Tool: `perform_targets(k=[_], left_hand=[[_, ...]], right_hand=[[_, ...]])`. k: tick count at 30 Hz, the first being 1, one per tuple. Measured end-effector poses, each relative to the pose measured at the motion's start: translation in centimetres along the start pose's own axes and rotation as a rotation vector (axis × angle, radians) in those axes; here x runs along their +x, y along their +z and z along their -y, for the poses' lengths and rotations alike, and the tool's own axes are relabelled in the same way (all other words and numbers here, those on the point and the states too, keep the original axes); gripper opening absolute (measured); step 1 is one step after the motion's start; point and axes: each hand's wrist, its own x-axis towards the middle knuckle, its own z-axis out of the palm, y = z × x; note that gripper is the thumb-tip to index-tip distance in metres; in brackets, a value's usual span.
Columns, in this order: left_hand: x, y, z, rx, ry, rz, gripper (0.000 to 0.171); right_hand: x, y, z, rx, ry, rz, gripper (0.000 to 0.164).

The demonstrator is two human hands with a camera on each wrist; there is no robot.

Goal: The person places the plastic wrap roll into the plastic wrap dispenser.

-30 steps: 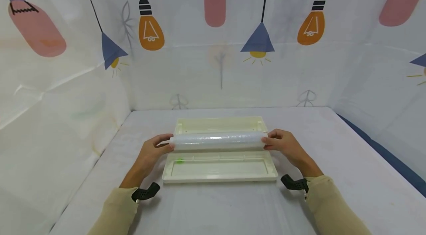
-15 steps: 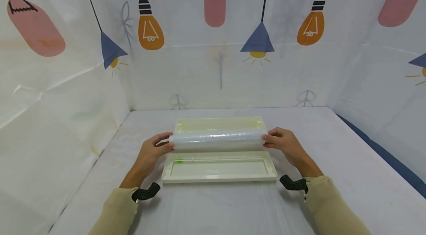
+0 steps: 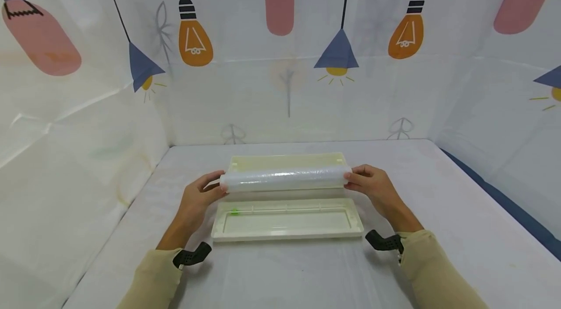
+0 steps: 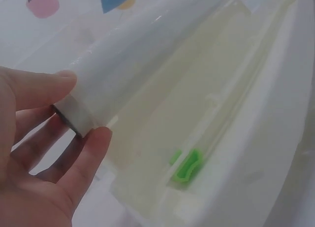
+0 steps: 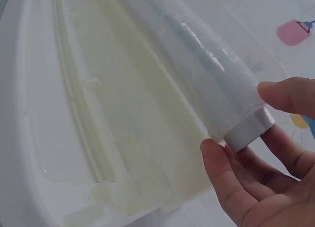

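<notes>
A roll of cling film [image 3: 285,179] is held level between my two hands, over the front part of a long cream plastic box [image 3: 285,160]. My left hand [image 3: 196,200] grips the roll's left end between thumb and fingers. At the other end, my right hand [image 3: 376,190] grips it in the same way. In the right wrist view a bare pale core end [image 5: 250,128] sticks out past the film. Nearer to me lies a cream lid-like piece [image 3: 287,224], with a green slider [image 4: 188,165] on its rail. The roll hides part of the box behind it.
A white-covered table [image 3: 289,275] carries everything. White sheets printed with lamps form a back wall [image 3: 258,99] and side walls. A black wrist device [image 3: 192,254] sits on the left wrist and another black device [image 3: 383,241] on the right.
Both hands have moved the roll slightly away from me, toward the rear cream box. A wider gap now shows between the roll and the front piece. The head view has shifted a little.
</notes>
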Motion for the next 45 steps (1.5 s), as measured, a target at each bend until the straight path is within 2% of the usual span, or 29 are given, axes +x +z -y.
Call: perform_targets(k=[7, 13, 23, 30, 36, 45], left_hand=[[0.0, 0.3, -0.4, -0.014, -0.01, -0.01, 0.06], [0.4, 0.2, -0.8, -0.054, -0.012, -0.036, 0.06], [1.8, 0.4, -1.5, -0.071, 0.003, -0.019, 0.058], [3.2, 1.0, -1.5, -0.123, -0.022, -0.041, 0.056], [4.2, 1.1, -1.9, -0.055, -0.008, -0.027, 0.055], [5.7, 0.9, -2.1, 0.038, 0.012, -0.021, 0.056]], right_hand=[[0.2, 0.2, -0.1, 0.072, 0.006, -0.017, 0.027], [0.2, 0.4, -0.2, 0.122, 0.0, 0.002, 0.026], [1.3, 0.6, 0.8, 0.042, -0.007, -0.025, 0.038], [2.5, 0.9, 1.7, -0.018, 0.034, -0.096, 0.039], [3.1, 0.9, 1.5, 0.0, 0.056, -0.127, 0.032], [4.1, 1.1, 1.9, -0.011, 0.074, -0.171, 0.036]])
